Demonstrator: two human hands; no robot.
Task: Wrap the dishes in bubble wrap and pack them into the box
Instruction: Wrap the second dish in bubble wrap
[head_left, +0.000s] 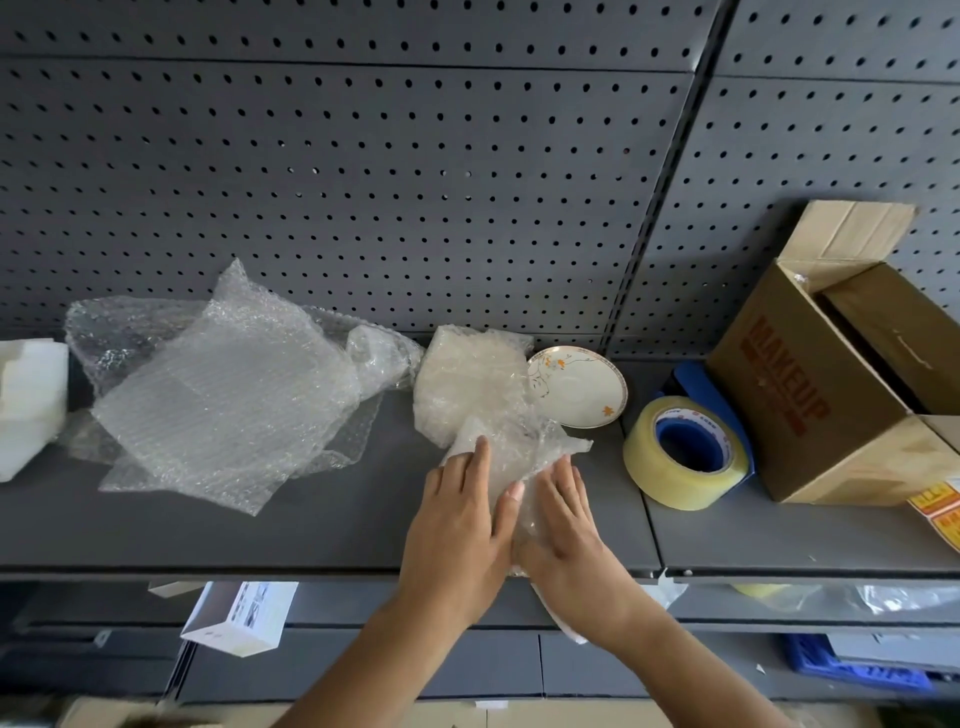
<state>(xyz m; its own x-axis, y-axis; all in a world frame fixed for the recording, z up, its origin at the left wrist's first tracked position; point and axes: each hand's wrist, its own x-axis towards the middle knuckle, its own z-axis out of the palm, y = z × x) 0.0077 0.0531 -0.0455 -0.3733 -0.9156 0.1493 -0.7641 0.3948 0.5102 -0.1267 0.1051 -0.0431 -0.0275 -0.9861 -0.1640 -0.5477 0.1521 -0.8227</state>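
A dish bundled in bubble wrap lies near the front edge of the grey shelf. My left hand presses flat on its left side, fingers straight. My right hand presses on its right side, fingers also straight. Behind it sits a second wrapped bundle, with a bare white plate with orange flowers leaning against it. Loose bubble wrap sheets lie to the left. An open cardboard box stands at the right.
A roll of clear tape on a blue dispenser sits between the plate and the box. White foam pieces lie at the far left. A grey pegboard wall backs the shelf. Lower shelves hold a white carton.
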